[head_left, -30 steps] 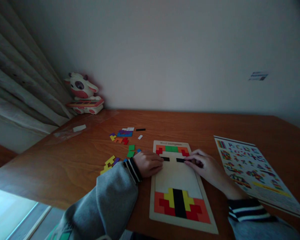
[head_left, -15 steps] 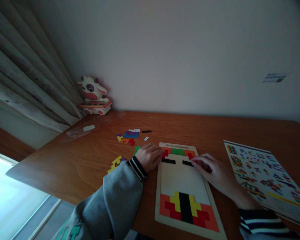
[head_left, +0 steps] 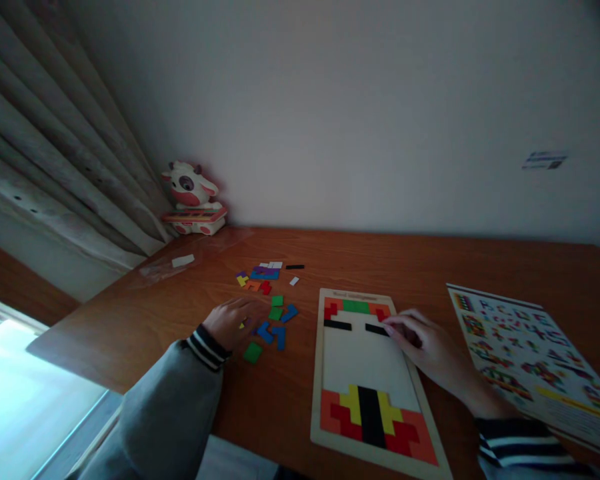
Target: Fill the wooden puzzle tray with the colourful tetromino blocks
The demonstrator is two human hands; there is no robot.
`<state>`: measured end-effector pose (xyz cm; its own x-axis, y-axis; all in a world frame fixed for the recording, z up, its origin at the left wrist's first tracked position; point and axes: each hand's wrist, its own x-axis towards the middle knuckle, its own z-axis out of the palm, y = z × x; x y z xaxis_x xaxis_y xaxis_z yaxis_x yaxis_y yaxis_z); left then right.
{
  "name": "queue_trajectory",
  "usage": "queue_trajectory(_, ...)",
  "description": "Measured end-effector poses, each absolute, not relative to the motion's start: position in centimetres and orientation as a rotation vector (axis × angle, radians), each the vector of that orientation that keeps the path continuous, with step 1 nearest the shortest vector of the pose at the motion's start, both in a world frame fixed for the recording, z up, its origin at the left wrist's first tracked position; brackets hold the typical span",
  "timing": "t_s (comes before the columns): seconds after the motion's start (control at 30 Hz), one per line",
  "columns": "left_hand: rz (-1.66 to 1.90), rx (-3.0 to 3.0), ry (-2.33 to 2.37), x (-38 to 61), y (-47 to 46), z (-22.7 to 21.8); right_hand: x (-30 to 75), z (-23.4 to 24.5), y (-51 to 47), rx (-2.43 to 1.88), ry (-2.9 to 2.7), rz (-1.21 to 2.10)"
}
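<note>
Currently: right hand (head_left: 413,337) at a black strip on the board (head_left: 317,393), left hand (head_left: 234,322) over loose pieces.
We find the right black strip (head_left: 375,329) lying in the board's upper part, roughly in line with the left black strip (head_left: 338,325) and apart from it. The right hand's thumb and fingertips are drawn together at its outer end; whether that grip pinches the strip or only rests there, we cannot tell. The left hand covers part of a yellow piece (head_left: 242,325), near the blue pieces (head_left: 265,333) on the worktop (head_left: 153,327); its grip is hidden from us. In our judgement the right strip slants slightly more than its partner, so light fingertip nudges should square it best. We would watch the red piece (head_left: 381,312) just above, which a broad push could shift.
</note>
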<state>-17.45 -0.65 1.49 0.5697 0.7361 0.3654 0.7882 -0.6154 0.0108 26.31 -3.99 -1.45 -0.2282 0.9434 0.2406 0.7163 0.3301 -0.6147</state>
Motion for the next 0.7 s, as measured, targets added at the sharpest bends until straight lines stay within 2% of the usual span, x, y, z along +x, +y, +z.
queue_trajectory(0.2, -0.418, -2.569, -1.369, -22.9, -4.3, -0.3, 26.1, -1.4, -4.1, -1.448, -2.011, 0.532)
queue_trajectory(0.43, -0.558, -2.642, -1.354, -22.0, -4.2, -0.7, 26.3, -1.7, -4.0, -1.47, -1.999, 0.502)
queue_trajectory(0.7, -0.797, -2.641, -1.566, -21.2, -2.5, -0.3, 26.6, -2.3, -3.7, -1.453, -1.988, 0.507)
